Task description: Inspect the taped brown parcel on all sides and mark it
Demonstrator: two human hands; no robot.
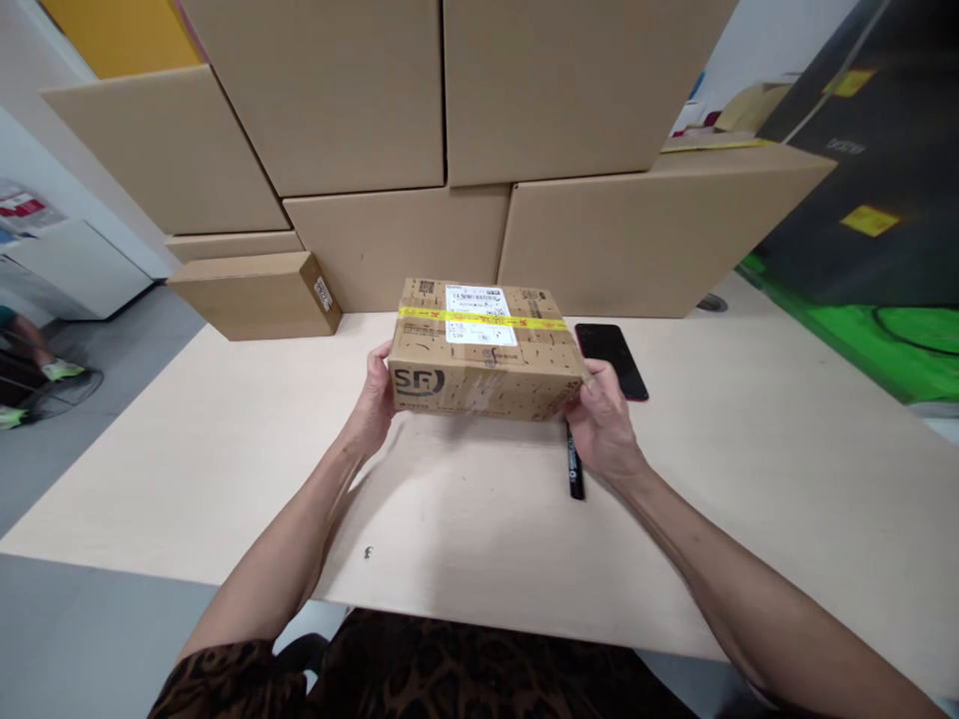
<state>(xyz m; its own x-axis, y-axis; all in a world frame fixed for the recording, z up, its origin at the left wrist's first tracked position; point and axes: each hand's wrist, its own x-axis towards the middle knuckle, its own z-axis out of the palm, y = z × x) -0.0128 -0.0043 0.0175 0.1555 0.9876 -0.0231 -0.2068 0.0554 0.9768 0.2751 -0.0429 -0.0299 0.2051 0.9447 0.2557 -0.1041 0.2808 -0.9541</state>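
A brown cardboard parcel (486, 384) with "SF" printed on its front is held over the table (465, 529). Yellow tape runs across its top and over a white label (479, 330). My left hand (373, 404) grips the parcel's left end, and my right hand (605, 419) grips its right end; the fingers under the box are hidden. Just beside my right hand lies a black marker (574, 464), its upper part covered. Behind that hand a dark phone (610, 359) rests on the table.
Large cardboard boxes (397, 250) are stacked along the table's back. A smaller closed box (255, 295) stands at the back left. Beyond the right edge are green sheeting (869, 325) and a dark panel. At far left, part of a person's leg (34, 340) shows.
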